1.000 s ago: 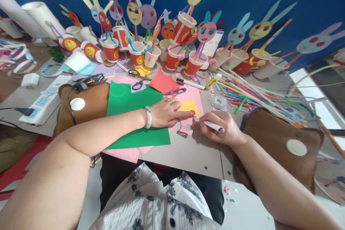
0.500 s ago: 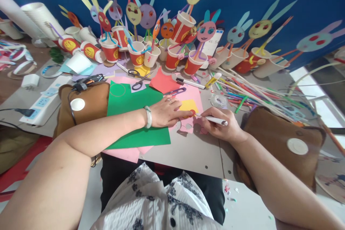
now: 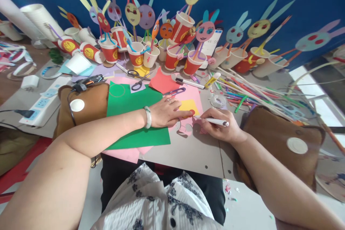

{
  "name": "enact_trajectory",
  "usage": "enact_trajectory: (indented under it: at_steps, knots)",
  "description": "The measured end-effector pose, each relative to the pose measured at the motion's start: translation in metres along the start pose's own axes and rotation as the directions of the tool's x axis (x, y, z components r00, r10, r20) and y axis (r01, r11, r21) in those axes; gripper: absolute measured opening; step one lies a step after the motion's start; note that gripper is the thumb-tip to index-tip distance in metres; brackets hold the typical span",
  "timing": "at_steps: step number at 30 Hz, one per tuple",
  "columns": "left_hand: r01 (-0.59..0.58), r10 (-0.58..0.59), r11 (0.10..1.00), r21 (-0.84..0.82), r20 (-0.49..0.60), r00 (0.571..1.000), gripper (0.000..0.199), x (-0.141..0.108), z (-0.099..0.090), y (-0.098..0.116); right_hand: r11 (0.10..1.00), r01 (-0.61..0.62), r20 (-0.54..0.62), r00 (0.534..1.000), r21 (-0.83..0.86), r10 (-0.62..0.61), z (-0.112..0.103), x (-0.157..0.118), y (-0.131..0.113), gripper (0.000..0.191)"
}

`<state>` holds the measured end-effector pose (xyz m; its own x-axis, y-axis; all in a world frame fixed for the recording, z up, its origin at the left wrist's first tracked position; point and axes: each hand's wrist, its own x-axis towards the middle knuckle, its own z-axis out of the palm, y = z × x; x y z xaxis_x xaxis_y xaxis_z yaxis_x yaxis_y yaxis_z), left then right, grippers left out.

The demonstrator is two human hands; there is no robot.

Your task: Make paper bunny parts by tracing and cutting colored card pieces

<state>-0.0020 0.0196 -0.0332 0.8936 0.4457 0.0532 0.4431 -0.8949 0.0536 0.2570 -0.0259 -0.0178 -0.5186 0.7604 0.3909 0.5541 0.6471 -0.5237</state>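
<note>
My left hand [image 3: 167,112] lies flat, fingers stretched out, across the right part of a green paper sheet [image 3: 137,134]. Its index fingertip presses on a small red paper piece [image 3: 192,111] at the lower edge of a yellow paper [image 3: 187,105]. My right hand [image 3: 222,125] is closed around a white marker pen [image 3: 215,120], whose tip points left and meets or nearly meets the red piece. Below these lie pink paper scraps [image 3: 185,128] with cut-out curves. Behind my left hand is a dark-handled tool [image 3: 176,91], its kind unclear, beside a red paper [image 3: 163,81].
Paper cups [image 3: 194,63] with rabbit-faced paper puppets line the blue wall. Scissors [image 3: 138,81], a capped marker [image 3: 190,83], a tape roll [image 3: 218,101] and loose coloured sticks [image 3: 242,93] lie behind my hands. Brown cushions [image 3: 277,143] flank the work area; a power strip [image 3: 44,102] is left.
The pen tip and my right hand have shifted very slightly, with the tip now a little lower at the red piece. My left hand stays in place.
</note>
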Motion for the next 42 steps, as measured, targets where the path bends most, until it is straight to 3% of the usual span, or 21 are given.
enact_trajectory:
  at_steps: [2,5,8,10,12,14,16,19,24,31,37,42]
  knots:
    - [0.005,-0.005,1.0,0.001,0.023,1.0,0.061,0.0,-0.001,0.0,0.999,-0.041,-0.031,0.999,0.036,0.042,-0.002,0.002,-0.002,0.007]
    - [0.01,-0.008,1.0,-0.022,0.049,0.999,0.061,0.001,-0.003,0.0,0.988,-0.125,-0.204,0.969,0.094,0.142,-0.003,0.003,-0.001,0.008]
    - [0.008,-0.004,0.998,-0.062,0.059,0.998,0.058,0.002,-0.004,0.0,0.949,-0.204,-0.415,0.862,0.24,0.291,0.0,0.005,0.0,0.008]
    - [-0.003,0.006,0.997,-0.076,0.047,0.999,0.058,0.001,-0.004,-0.001,0.905,-0.236,-0.447,0.807,0.355,0.386,0.001,0.009,0.0,0.01]
    - [-0.019,0.02,0.997,-0.079,0.017,1.0,0.061,0.001,-0.003,-0.002,0.866,-0.276,-0.388,0.807,0.418,0.444,0.0,0.015,0.0,0.013]
    - [-0.035,0.034,0.996,-0.077,-0.018,0.999,0.063,0.0,-0.001,-0.003,0.848,-0.336,-0.279,0.839,0.41,0.468,-0.002,0.025,0.002,0.02]
    - [-0.046,0.043,0.996,-0.075,-0.044,0.998,0.066,0.0,0.001,-0.004,0.85,-0.392,-0.148,0.873,0.353,0.464,-0.005,0.036,0.006,0.032]
    - [-0.047,0.044,0.997,-0.061,-0.064,0.997,0.067,-0.001,0.003,-0.004,0.863,-0.438,-0.051,0.884,0.253,0.464,-0.007,0.054,0.012,0.041]
    - [-0.055,0.051,0.998,-0.043,-0.075,0.996,0.069,0.0,0.005,-0.005,0.893,-0.448,0.165,0.886,0.055,0.434,-0.005,0.077,0.007,0.038]
    - [-0.059,0.055,0.997,-0.056,-0.067,0.996,0.074,0.0,0.007,-0.006,0.913,-0.399,0.247,0.88,-0.084,0.407,0.0,0.087,-0.002,0.027]
    - [-0.055,0.05,0.996,-0.064,-0.071,0.996,0.073,0.0,0.006,-0.005,0.948,-0.268,0.271,0.912,-0.174,0.307,0.005,0.088,0.004,0.025]
    - [-0.027,0.024,0.998,-0.062,-0.042,0.999,0.074,0.0,0.005,-0.004,0.934,-0.266,0.307,0.892,-0.24,0.333,0.007,0.089,0.004,0.025]
